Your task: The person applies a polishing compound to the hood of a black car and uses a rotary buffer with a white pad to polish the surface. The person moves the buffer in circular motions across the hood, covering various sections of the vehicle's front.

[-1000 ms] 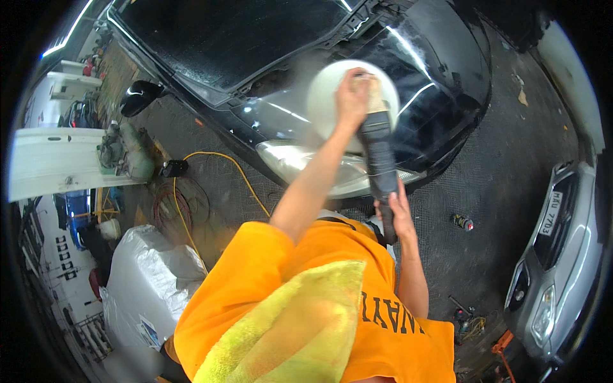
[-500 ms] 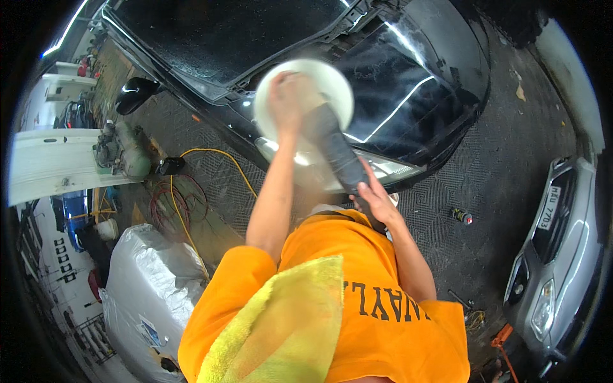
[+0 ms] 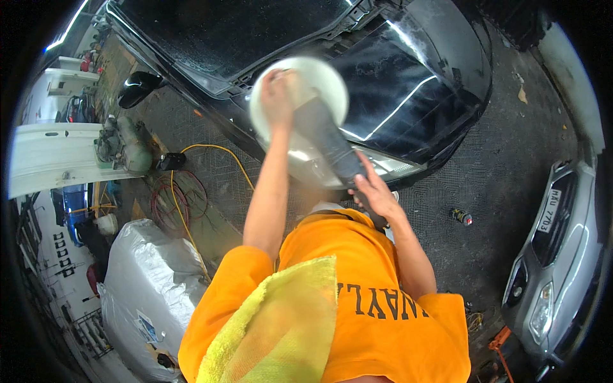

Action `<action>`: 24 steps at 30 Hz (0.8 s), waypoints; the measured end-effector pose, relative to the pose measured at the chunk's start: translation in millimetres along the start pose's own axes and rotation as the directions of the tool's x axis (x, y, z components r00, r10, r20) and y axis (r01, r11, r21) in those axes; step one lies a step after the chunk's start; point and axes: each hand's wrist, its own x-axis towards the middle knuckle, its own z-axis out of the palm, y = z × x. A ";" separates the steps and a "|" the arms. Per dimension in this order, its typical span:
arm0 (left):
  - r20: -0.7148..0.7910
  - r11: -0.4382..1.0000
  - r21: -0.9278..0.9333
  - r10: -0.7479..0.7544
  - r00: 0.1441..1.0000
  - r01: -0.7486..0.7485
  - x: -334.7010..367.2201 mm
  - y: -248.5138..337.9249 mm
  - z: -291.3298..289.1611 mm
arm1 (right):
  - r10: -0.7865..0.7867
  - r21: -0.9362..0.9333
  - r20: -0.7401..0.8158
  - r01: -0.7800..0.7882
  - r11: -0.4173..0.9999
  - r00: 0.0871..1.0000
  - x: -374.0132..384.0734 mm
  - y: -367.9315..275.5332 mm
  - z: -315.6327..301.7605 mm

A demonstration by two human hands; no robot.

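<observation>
A dark car polisher [image 3: 327, 139] with a round white pad [image 3: 333, 86] rests over the black car's front fender, beside the hood [image 3: 402, 96]. My left hand [image 3: 277, 102] is closed over the polisher's head, above the pad. Around the rear of its body, near my waist, wraps my right hand [image 3: 377, 191]. The headlight [image 3: 389, 167] shows just beyond that hand, partly covered by the tool. Motion blurs the pad and the tool's front, and the pad's underside is hidden.
A yellow cord [image 3: 220, 148] and reddish hose [image 3: 198, 207] lie on the floor at left, near a green compressor [image 3: 135, 150] and a silver-covered vehicle [image 3: 150, 268]. A small can [image 3: 461, 217] and a silver car [image 3: 543, 274] are at right. A yellow towel [image 3: 281, 319] hangs over me.
The polisher has shifted slightly left, with both my hands still on it. The rest of the scene stays nearly the same.
</observation>
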 end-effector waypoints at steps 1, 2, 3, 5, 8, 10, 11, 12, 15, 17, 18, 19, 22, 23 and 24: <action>0.067 0.998 -0.052 0.037 0.997 -0.034 -2.9 5.1 27.1 | 0.061 0.134 -0.024 -0.057 0.989 0.998 -9.0 -11.8 -6.7; 0.080 0.995 -0.029 0.098 0.992 -0.096 -2.3 -3.9 52.5 | 0.076 0.190 -0.068 -0.062 0.980 0.995 -13.4 -14.5 -12.9; 0.132 0.997 0.023 0.071 0.989 -0.075 -3.4 -5.9 79.0 | 0.098 0.244 -0.122 -0.066 0.967 0.988 -18.9 -15.1 -22.9; 0.177 0.997 -0.074 0.012 0.984 0.001 -21.0 26.9 135.8 | 0.085 0.285 -0.219 -0.020 0.958 0.972 -29.7 -3.3 -46.4; 0.288 0.995 -0.087 -0.025 0.957 0.052 -43.5 47.9 183.9 | 0.053 0.350 -0.292 0.055 0.935 0.955 -39.5 10.2 -63.5; 0.318 0.997 -0.055 -0.036 0.947 0.056 -50.2 52.8 195.6 | 0.081 0.413 -0.325 0.065 0.909 0.942 -43.3 15.7 -66.2; 0.338 0.996 -0.052 -0.049 0.940 0.071 -53.6 55.2 200.7 | 0.078 0.410 -0.323 0.066 0.910 0.943 -44.8 16.2 -67.3; 0.337 0.997 -0.040 -0.054 0.940 0.072 -53.4 55.1 199.8 | 0.075 0.409 -0.319 0.066 0.910 0.945 -44.8 16.7 -66.2; 0.278 0.998 -0.031 -0.050 0.959 0.061 -43.8 56.3 176.7 | 0.074 0.371 -0.277 0.035 0.928 0.958 -39.2 15.4 -57.1; 0.220 0.997 -0.065 0.057 0.974 -0.044 -26.6 33.6 146.5 | 0.105 0.355 -0.219 -0.021 0.935 0.970 -31.0 10.1 -44.0; 0.238 0.997 -0.079 0.019 0.971 0.000 -19.8 29.4 126.1 | 0.086 0.374 -0.155 -0.022 0.927 0.984 -24.7 12.8 -39.4; 0.202 0.992 0.039 0.107 0.974 -0.117 -14.3 25.5 104.7 | 0.072 0.351 -0.109 -0.029 0.936 0.991 -21.4 6.1 -32.8; 0.091 1.000 -0.011 0.012 0.996 -0.011 5.1 9.5 36.9 | -0.065 -0.045 0.002 0.065 0.997 0.998 7.6 38.5 -28.0; 0.013 1.000 0.026 -0.001 1.000 0.001 7.0 3.2 8.9 | -0.055 -0.089 0.051 0.059 0.994 0.997 13.9 29.6 -14.0; -0.042 0.998 0.045 0.052 0.998 -0.050 10.3 -8.9 -18.7 | -0.046 -0.135 0.100 0.059 0.989 0.994 19.2 18.7 0.2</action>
